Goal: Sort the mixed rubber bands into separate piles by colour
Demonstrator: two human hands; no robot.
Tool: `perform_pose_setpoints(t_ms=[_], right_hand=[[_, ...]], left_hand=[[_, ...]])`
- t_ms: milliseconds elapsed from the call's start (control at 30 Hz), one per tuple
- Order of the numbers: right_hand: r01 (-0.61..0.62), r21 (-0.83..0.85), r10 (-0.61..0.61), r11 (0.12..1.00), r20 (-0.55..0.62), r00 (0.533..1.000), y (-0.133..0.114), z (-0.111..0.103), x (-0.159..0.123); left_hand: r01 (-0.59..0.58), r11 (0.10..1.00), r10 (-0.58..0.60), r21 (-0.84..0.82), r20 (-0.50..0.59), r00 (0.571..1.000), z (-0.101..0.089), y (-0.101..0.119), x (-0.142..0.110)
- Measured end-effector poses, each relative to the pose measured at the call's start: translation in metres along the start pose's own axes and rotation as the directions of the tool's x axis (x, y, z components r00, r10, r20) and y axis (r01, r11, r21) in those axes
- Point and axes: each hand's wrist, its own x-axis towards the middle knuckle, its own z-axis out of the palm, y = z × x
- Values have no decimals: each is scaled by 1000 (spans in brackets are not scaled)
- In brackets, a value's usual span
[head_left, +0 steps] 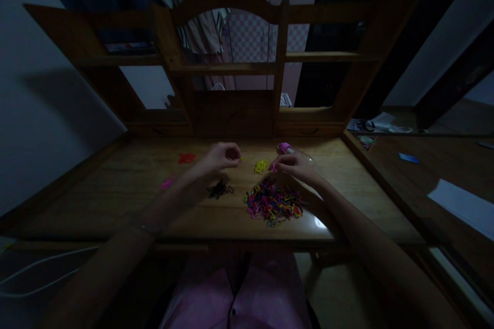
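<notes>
Colourful loops [274, 203] lie in a big mixed pile on the wooden desk [116, 185], and I see the right hand [293, 165] just past them, pinching a pink loop [274, 167]. The left hand [226, 156] pinches a little yellow bit [242, 158]. Between both hands sits a yellow pile [261, 166]. I spot a black pile [219, 190] left of the mixed one.

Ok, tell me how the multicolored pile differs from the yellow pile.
The multicolored pile mixes pink, yellow, red and dark colors; the yellow pile is one color. The multicolored pile is larger and lower in the picture than the yellow pile. Both lie loose on the wooden desk.
</notes>
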Motion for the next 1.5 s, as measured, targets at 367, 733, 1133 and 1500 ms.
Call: perform_pose_setpoints(t_ms=[367,733,1133,1500], right_hand=[[10,4,-9,1000,-106,994,5,-2,3],[36,-42,-38,998,-68,997,7,2,4],[-3,68,-4,998,100,995,-4,12,-3],[-18,184,-33,983,268,963,-13,8,-6]], left_hand=[[28,985,10,168,-219,976,2,-3,17],[193,973,-181,128,-97,979,-11,-45,-30],[-282,955,276,-97,-70,959,44,68,-38],[-281,955,292,91,-139,946,21,63,-50]])
